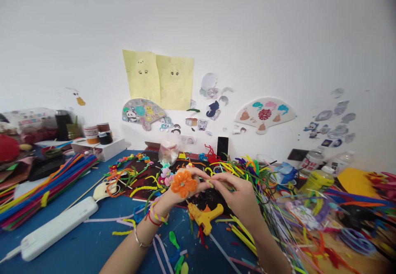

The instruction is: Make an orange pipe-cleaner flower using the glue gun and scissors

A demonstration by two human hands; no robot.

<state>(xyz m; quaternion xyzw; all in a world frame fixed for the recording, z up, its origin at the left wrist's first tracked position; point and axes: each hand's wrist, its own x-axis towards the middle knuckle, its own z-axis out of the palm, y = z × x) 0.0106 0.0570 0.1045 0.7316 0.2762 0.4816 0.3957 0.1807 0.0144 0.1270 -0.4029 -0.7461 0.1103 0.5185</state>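
My left hand [198, 180] and my right hand [236, 189] meet over the middle of the table, fingertips pinched together. Between them is a small yellow-green piece [210, 183], whose kind is too small to make out. An orange pipe-cleaner flower [183, 184] sits on the back of my left hand, and coiled bands [159, 210] ring that wrist. Just below the hands lies a yellow glue gun [204, 216]. Partly hidden behind my fingers is a dark work surface [198, 166] strewn with pipe-cleaner pieces.
Pipe cleaners lie in a bundle [55, 187] at left and a heap [247, 168] at right. A white power strip [60, 227] rests on the blue table [102, 241]. At the back stand a phone [222, 148] and a clear jar [168, 152]; bottles [312, 160] are at right.
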